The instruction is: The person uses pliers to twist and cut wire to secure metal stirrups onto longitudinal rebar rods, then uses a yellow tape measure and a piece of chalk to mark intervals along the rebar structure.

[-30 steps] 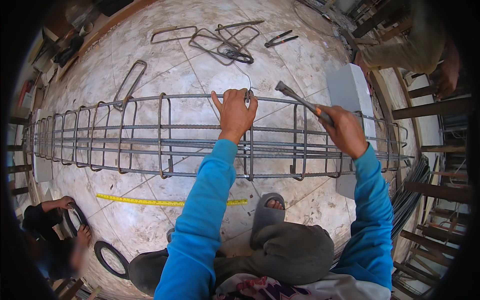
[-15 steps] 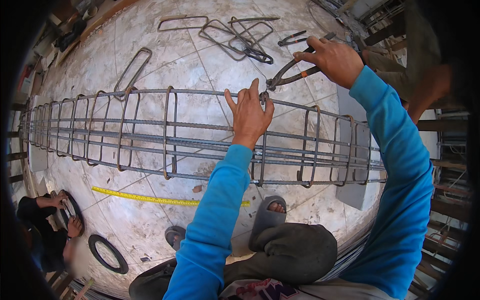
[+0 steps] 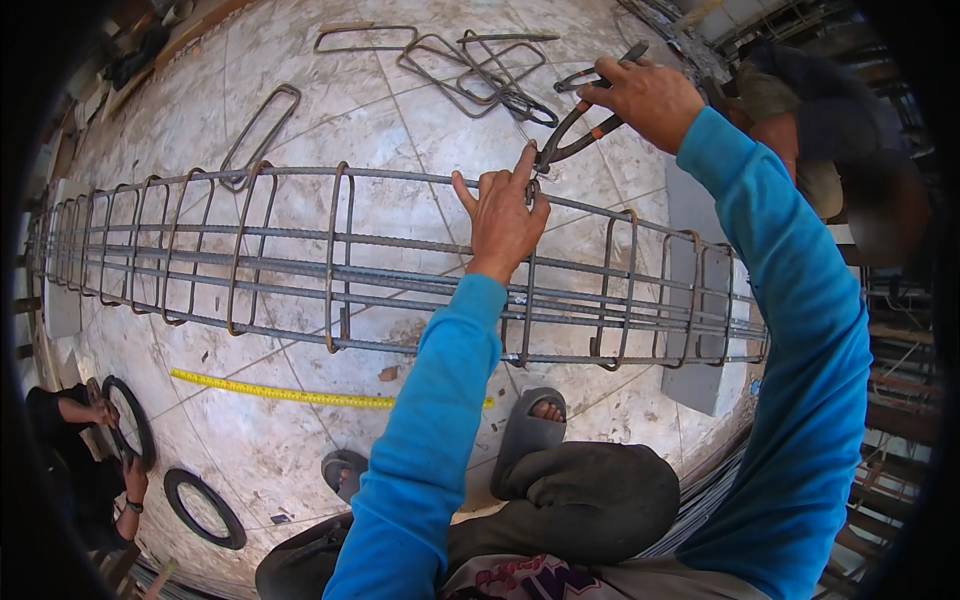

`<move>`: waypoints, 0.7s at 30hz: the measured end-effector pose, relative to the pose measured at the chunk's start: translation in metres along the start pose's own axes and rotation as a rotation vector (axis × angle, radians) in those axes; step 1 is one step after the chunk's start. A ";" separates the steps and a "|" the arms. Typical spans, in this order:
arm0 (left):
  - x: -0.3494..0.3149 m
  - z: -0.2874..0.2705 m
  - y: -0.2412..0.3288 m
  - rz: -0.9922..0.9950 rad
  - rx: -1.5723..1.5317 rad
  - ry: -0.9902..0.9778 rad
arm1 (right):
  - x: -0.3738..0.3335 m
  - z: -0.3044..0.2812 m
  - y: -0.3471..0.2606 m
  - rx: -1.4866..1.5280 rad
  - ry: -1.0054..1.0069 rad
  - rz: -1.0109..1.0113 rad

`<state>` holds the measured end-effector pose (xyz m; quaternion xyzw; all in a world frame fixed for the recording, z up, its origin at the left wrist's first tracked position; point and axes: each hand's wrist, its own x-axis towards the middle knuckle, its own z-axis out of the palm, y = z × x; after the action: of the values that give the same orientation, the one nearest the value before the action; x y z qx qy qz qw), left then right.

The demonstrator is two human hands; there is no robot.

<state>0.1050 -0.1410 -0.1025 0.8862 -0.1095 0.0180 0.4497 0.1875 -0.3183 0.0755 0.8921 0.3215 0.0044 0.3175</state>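
A long rebar cage [image 3: 400, 240] of ribbed bars and bent stirrups spans the view from left to right. My left hand [image 3: 503, 215] grips its far top bar where a stirrup crosses, with the forefinger stretched out and the thumb spread to the left. My right hand [image 3: 645, 98] holds a pair of pincers [image 3: 575, 148] by the dark handles, which have orange bands and stand apart. The pincers' jaws are beside my left forefinger, just beyond the bar. Any tie wire at the joint is too small to make out.
Loose stirrups [image 3: 450, 75] lie on the dirty tiled floor beyond the cage, with another pair of pincers [image 3: 573, 80]. A yellow measuring tape [image 3: 280, 392] lies nearer me. At lower left a person handles a black ring [image 3: 140, 425]; another ring [image 3: 205, 508] lies nearby. Another person is at upper right.
My right hand and the pincers have shifted slightly up and left, the jaws staying near my left hand. At lower left, the person's ring has tilted.
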 end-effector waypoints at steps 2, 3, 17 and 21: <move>0.000 0.000 0.001 0.007 0.001 0.009 | 0.003 -0.002 0.001 0.023 0.009 0.007; 0.000 0.000 0.001 0.020 -0.001 0.013 | 0.005 -0.005 0.004 -0.012 0.008 -0.014; -0.004 0.002 -0.005 0.048 0.007 0.048 | 0.025 -0.008 -0.003 -0.186 -0.187 0.090; -0.004 0.004 -0.004 0.057 0.014 0.064 | 0.013 0.004 0.007 -0.148 -0.156 0.026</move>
<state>0.1021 -0.1410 -0.1082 0.8849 -0.1200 0.0597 0.4461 0.2022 -0.3172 0.0738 0.8680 0.2829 -0.0370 0.4064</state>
